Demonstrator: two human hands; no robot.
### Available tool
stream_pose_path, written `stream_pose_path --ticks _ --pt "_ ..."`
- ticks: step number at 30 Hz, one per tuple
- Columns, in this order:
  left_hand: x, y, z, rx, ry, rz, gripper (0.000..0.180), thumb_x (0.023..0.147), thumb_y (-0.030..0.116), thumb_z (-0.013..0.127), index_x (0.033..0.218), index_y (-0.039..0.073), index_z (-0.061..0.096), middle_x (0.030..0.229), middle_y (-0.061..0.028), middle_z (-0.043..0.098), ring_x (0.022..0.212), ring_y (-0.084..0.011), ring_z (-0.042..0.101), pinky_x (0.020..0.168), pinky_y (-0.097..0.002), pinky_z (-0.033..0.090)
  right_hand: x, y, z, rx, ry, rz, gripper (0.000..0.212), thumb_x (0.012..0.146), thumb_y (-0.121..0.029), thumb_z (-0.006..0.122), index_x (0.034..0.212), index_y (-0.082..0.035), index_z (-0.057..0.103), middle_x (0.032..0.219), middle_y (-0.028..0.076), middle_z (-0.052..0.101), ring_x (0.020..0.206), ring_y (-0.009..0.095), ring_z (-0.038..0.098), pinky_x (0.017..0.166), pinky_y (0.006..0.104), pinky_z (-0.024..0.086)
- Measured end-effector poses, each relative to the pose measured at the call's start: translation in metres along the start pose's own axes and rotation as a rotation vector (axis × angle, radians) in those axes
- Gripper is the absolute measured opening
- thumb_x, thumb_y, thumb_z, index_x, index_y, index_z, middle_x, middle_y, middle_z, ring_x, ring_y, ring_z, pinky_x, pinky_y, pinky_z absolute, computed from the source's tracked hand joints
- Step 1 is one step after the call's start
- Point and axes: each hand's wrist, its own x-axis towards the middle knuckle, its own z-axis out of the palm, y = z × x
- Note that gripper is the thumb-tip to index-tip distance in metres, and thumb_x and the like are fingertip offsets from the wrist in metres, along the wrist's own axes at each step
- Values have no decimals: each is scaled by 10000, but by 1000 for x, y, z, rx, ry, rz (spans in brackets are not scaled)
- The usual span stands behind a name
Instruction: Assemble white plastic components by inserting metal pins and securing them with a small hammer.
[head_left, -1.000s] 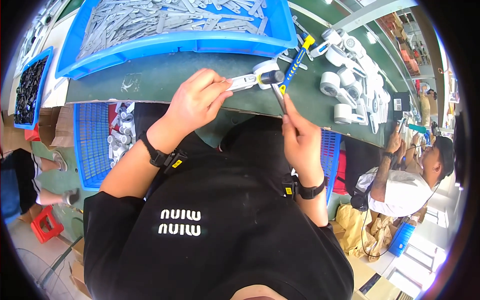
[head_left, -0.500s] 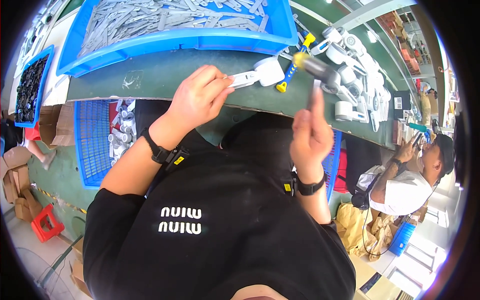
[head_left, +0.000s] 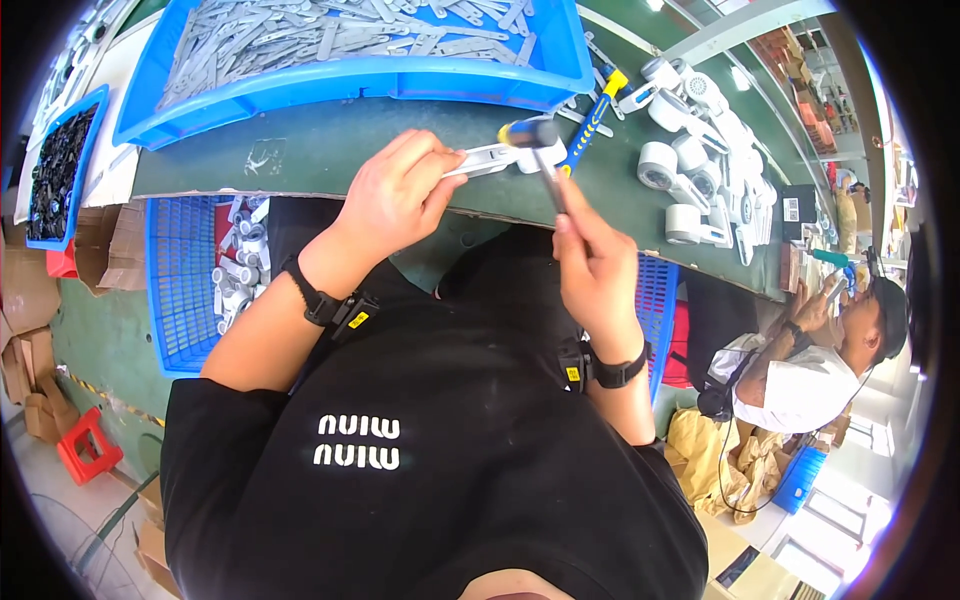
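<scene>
At the near edge of the green bench, my left hand is closed on the flat handle of a white plastic part with a round head. My right hand grips a hammer by its thin dark shaft. The hammer's black and yellow head is over the part's round end, hiding some of it; whether they touch I cannot tell. Just right of the part lies a tool with a blue and yellow handle.
A blue tray of flat grey strips stands behind my hands. Several white round-headed parts are heaped at right. Below the bench is a blue crate with white parts. A smaller tray holds black pieces. Another person sits at far right.
My right hand has swung the hammer leftward, from beside the white heap to over the part's round end. The left hand keeps its hold on the part in nearly the same place.
</scene>
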Motion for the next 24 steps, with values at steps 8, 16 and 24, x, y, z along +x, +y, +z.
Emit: stream_pose_path --ticks 8,16,24 --pt "-1 0 -3 -91 -9 -86 262 856 49 898 1071 -10 761 982 -140 751 841 -320 726 710 -403 583 1 11 10 -206 -44 -177 454 1041 20 659 1489 -44 697 847 173 741 632 303 642 681 370 538" --pt "-4 -3 -2 -122 25 -159 244 880 142 906 1035 5 777 978 -131 781 823 -315 732 704 -398 603 4 2 10 -71 -160 52 442 1038 15 659 1475 -28 708 778 97 718 674 133 688 697 280 545" --pt "-5 -2 2 -147 43 -221 467 877 163 917 1261 21 693 995 -153 786 916 -360 764 822 -434 621 -7 13 14 24 30 -166 461 1023 48 660 1483 23 686 762 54 696 631 121 637 649 270 525"
